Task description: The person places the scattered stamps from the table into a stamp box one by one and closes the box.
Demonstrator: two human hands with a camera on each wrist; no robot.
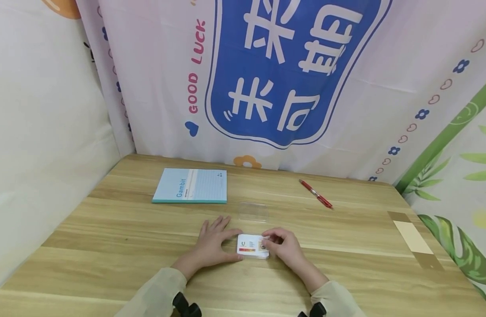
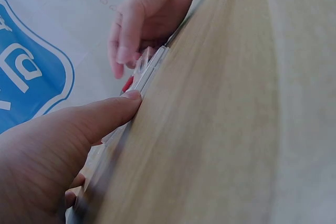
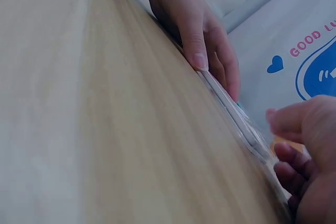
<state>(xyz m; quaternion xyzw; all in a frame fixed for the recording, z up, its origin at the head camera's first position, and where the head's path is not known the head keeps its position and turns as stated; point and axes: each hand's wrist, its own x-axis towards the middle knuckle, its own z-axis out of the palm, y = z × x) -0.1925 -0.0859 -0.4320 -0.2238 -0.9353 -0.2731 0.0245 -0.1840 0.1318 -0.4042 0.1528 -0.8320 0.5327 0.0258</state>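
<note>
A small stack of white printed cards (image 1: 248,243) lies flat on the table, with clear plastic showing around its edge. My left hand (image 1: 213,244) holds the stack by its left end, thumb at the near edge and index finger at the far edge, other fingers spread. At the right end, my right hand (image 1: 284,247) has its thumb and fingers bent over the cards. A clear plastic piece (image 2: 145,60) rises by those fingertips in the left wrist view; whether they pinch it is unclear. A clear plastic lid-like piece (image 1: 253,211) lies just beyond the stack.
A light blue notebook (image 1: 191,186) lies at the back left of the wooden table (image 1: 148,246). A red pen (image 1: 316,193) lies at the back right. Farther right is a cream and brown strip (image 1: 413,237). A printed cloth (image 1: 160,97) hangs behind the table.
</note>
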